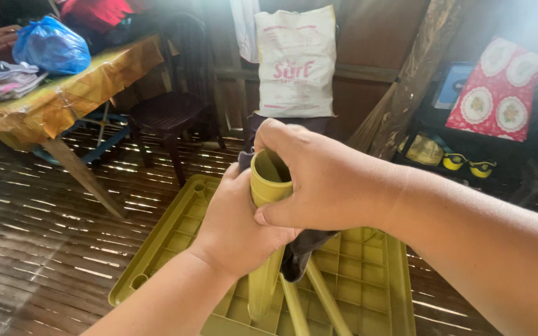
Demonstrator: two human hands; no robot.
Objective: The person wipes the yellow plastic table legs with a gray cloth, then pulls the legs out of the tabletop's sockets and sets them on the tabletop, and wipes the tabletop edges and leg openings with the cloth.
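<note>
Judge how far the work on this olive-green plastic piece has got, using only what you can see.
Done: cannot tell; no wiped part shows. In hand: the left hand grips the hollow leg while the right hand presses a dark cloth at its open end. Left: the ribbed underside and other legs lie untouched.

**What is hidden or cut off**

The olive tube (268,186) is covered through its middle by both grips. The dark cloth (303,249) is largely concealed behind them. The ribbed olive panel (368,280) below is cut off by the bottom edge.

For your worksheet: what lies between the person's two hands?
In the head view, an olive-green tube leg and a dark cloth sit between the left hand and right hand.
</note>
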